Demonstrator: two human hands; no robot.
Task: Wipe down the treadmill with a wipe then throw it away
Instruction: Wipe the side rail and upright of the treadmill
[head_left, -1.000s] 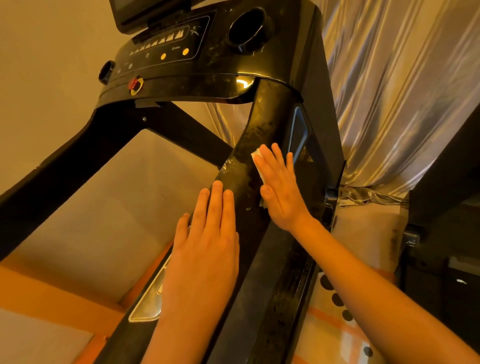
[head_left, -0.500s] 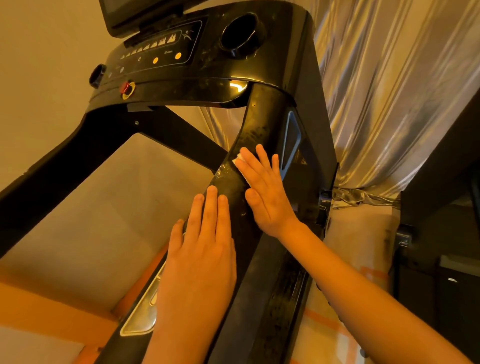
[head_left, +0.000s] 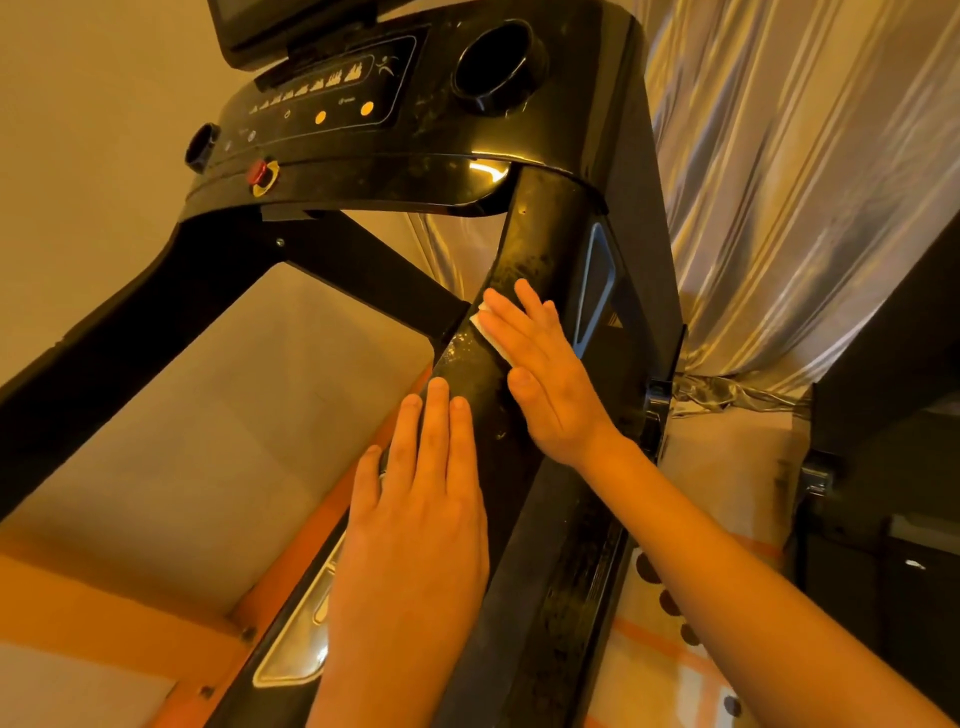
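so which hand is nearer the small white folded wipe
Right. The right hand presses flat on the white wipe against the black treadmill post; the left hand rests lower down the same post, not touching the wipe.

Right hand (head_left: 550, 374) lies flat on a wipe (head_left: 491, 338) atop the treadmill upright (head_left: 540, 244), left hand (head_left: 421, 509) just below; console (head_left: 363, 104) above, curtain (head_left: 779, 182) apparently behind, at right.
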